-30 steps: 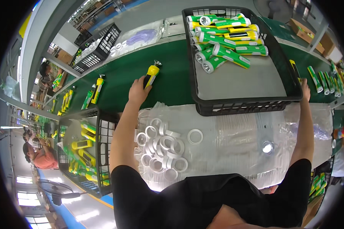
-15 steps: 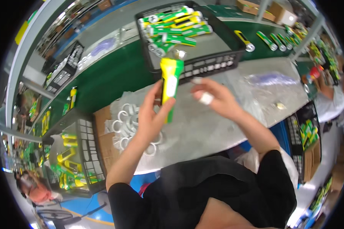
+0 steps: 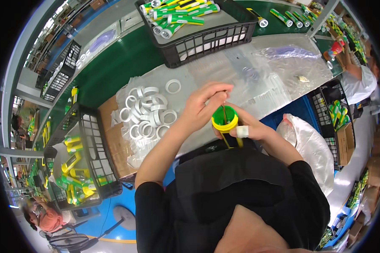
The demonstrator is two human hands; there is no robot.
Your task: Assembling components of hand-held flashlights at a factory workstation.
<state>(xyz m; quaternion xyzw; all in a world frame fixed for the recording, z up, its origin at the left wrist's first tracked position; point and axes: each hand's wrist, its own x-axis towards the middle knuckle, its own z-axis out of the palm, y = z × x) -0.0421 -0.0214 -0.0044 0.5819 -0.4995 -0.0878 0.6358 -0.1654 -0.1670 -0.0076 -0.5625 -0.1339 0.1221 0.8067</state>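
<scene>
My right hand is wrapped round a yellow-and-green flashlight body, close to my chest, with its wide open end facing up. White tape covers a finger of this hand. Above the opening, my left hand is closed in a pinch on thin reddish-brown wires, which run down into the green inside of the body. The fingers partly hide the wires' upper end. Beside my left forearm lies a heap of white rings on the plastic-covered table, with one ring apart.
A black crate of flashlights stands on the green conveyor at the back. Another crate with flashlights is at the left. Crumpled plastic lies far right on the table, and a white sack sits beside my right arm.
The flashlight has passed from my left hand to my right and come down toward my chest, open end up. My left hand has moved over its opening and pinches the wires.
</scene>
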